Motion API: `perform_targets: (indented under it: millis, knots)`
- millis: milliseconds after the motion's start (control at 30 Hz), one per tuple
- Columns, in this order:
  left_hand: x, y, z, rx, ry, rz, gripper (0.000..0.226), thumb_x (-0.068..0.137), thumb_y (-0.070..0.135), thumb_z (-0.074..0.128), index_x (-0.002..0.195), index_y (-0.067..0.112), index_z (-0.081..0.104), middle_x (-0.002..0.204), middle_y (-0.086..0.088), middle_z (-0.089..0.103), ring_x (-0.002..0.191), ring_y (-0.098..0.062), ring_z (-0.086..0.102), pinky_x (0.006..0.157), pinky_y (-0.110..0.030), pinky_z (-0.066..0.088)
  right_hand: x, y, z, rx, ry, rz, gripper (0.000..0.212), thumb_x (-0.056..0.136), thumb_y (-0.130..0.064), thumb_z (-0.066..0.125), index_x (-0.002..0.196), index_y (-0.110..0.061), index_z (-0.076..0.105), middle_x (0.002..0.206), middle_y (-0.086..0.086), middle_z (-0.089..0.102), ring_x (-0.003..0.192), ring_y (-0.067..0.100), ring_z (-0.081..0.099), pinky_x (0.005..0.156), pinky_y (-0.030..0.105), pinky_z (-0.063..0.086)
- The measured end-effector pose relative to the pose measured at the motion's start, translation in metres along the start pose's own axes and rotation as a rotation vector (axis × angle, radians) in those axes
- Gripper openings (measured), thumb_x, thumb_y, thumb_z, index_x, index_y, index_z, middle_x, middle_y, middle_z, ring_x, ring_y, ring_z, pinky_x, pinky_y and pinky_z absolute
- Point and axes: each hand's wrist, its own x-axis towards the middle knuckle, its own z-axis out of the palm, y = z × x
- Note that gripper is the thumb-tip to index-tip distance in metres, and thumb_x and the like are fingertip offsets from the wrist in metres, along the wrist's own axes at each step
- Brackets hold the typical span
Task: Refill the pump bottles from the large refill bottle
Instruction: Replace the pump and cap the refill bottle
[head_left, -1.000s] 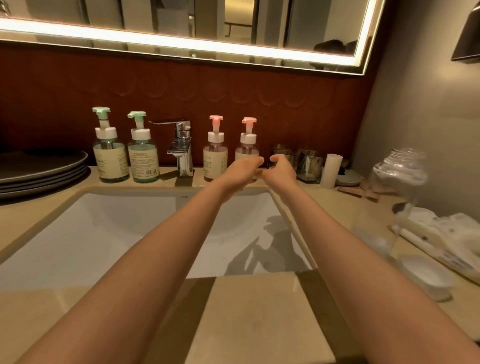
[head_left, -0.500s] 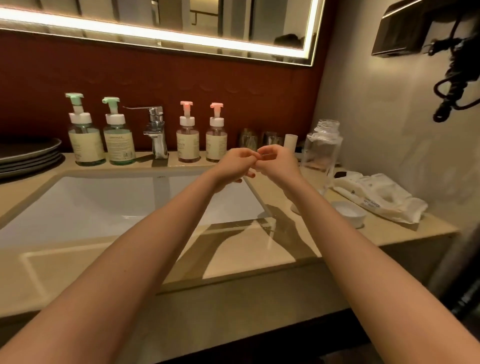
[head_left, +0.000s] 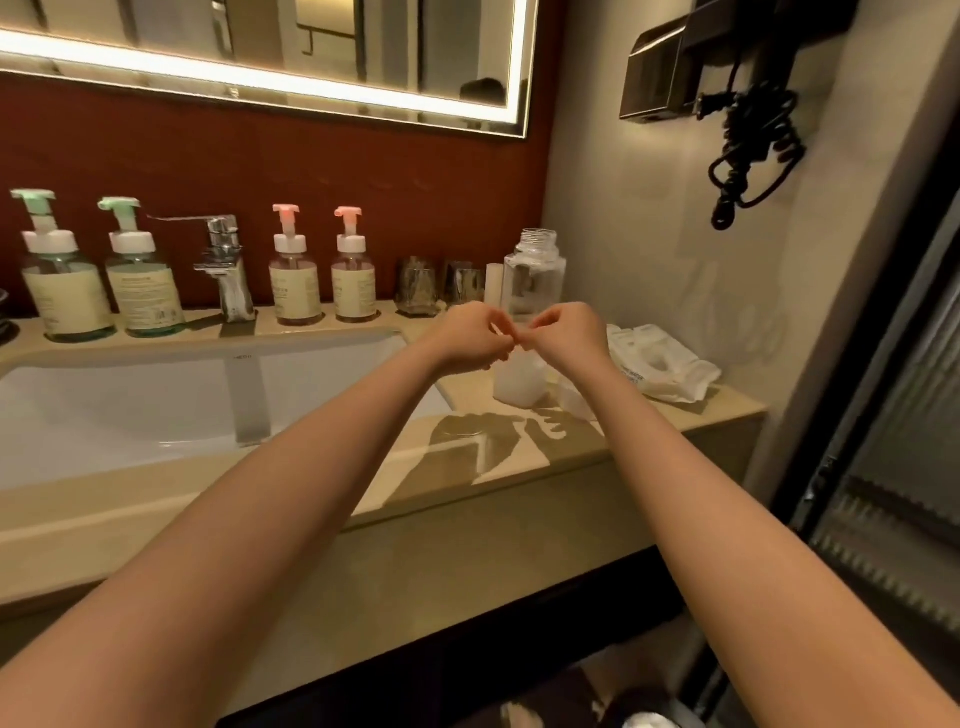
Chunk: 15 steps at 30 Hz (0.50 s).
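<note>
Four pump bottles stand along the back of the counter: two with green pumps (head_left: 67, 280) (head_left: 144, 283) left of the faucet (head_left: 226, 265), and two with pink pumps (head_left: 295, 283) (head_left: 355, 286) right of it. The large clear refill bottle (head_left: 536, 270) stands uncapped at the right, its middle hidden behind my hands. My left hand (head_left: 467, 340) and my right hand (head_left: 569, 335) hover in front of it with fingers curled. Their fingertips meet, and I see nothing between them.
A white sink basin (head_left: 156, 400) fills the left of the counter. Two glasses (head_left: 418, 291) (head_left: 462, 288) and a small white cylinder (head_left: 493, 280) stand behind my hands. A white cap (head_left: 576, 402) and a white packet (head_left: 662, 364) lie at the right. A corded hair dryer (head_left: 748, 135) hangs on the wall.
The view has pulled back and swung right. My hands moved from in front of the pink pump bottles to in front of the refill bottle, fingertips still together.
</note>
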Motion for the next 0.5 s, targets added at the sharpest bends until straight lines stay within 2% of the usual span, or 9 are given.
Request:
perform_targets:
  millis: [100,167,233,333,367,433,500]
  knots:
    - [0.002,0.003,0.013,0.109,-0.081,0.016,0.019,0.093,0.013,0.051,0.108,0.009,0.061,0.090,-0.001,0.061,0.068,-0.002,0.055,0.058,-0.015,0.047,0.008,0.023,0.000,-0.207,0.030,0.109,0.033,0.077,-0.026,0.070,0.105,-0.009,0.065,0.110,0.009,0.062,0.107,0.027,0.055,0.082,0.036,0.046]
    - [0.004,0.004,0.017,0.131,-0.079,0.025,0.020,0.092,0.014,0.052,0.108,0.008,0.062,0.089,-0.001,0.061,0.067,-0.003,0.055,0.059,-0.017,0.048,0.009,0.038,0.000,-0.349,0.013,0.193,0.059,0.076,-0.033,0.071,0.125,-0.010,0.050,0.128,0.014,0.048,0.120,0.032,0.043,0.094,0.040,0.039]
    - [0.008,0.002,0.017,0.164,-0.040,0.008,0.020,0.092,0.017,0.052,0.105,0.007,0.065,0.086,-0.002,0.063,0.067,-0.008,0.057,0.066,-0.025,0.051,0.007,0.049,0.001,-0.439,-0.060,0.230,0.078,0.076,-0.039,0.072,0.137,-0.011,0.033,0.139,0.016,0.039,0.127,0.036,0.035,0.100,0.044,0.034]
    - [0.014,-0.003,0.017,0.239,-0.014,-0.103,0.024,0.090,0.031,0.053,0.092,0.010,0.065,0.086,-0.010,0.061,0.075,-0.021,0.057,0.072,-0.032,0.047,0.013,0.058,0.002,-0.474,-0.066,0.223,0.074,0.080,-0.032,0.069,0.138,-0.011,0.029,0.139,0.016,0.040,0.127,0.036,0.036,0.101,0.045,0.035]
    - [0.016,-0.004,0.016,0.264,-0.031,-0.155,0.030,0.089,0.037,0.054,0.096,0.009,0.064,0.093,-0.014,0.061,0.084,-0.024,0.058,0.076,-0.034,0.046,0.015,0.059,0.001,-0.471,-0.061,0.227,0.073,0.081,-0.030,0.068,0.138,-0.011,0.028,0.138,0.016,0.041,0.126,0.036,0.037,0.101,0.044,0.036]
    - [0.020,-0.006,0.017,0.285,-0.043,-0.244,0.054,0.086,0.048,0.057,0.117,0.004,0.057,0.118,-0.016,0.058,0.107,-0.029,0.055,0.087,-0.036,0.045,0.017,0.060,-0.002,-0.466,-0.119,0.258,0.078,0.078,-0.033,0.070,0.139,-0.011,0.027,0.135,0.015,0.045,0.123,0.034,0.042,0.099,0.044,0.041]
    - [0.024,-0.007,0.016,0.240,0.020,-0.303,0.083,0.078,0.058,0.062,0.136,0.003,0.038,0.136,-0.015,0.047,0.121,-0.031,0.047,0.096,-0.038,0.044,0.019,0.062,-0.005,-0.441,-0.157,0.264,0.076,0.076,-0.038,0.072,0.135,-0.011,0.034,0.130,0.012,0.050,0.117,0.030,0.049,0.090,0.040,0.047]
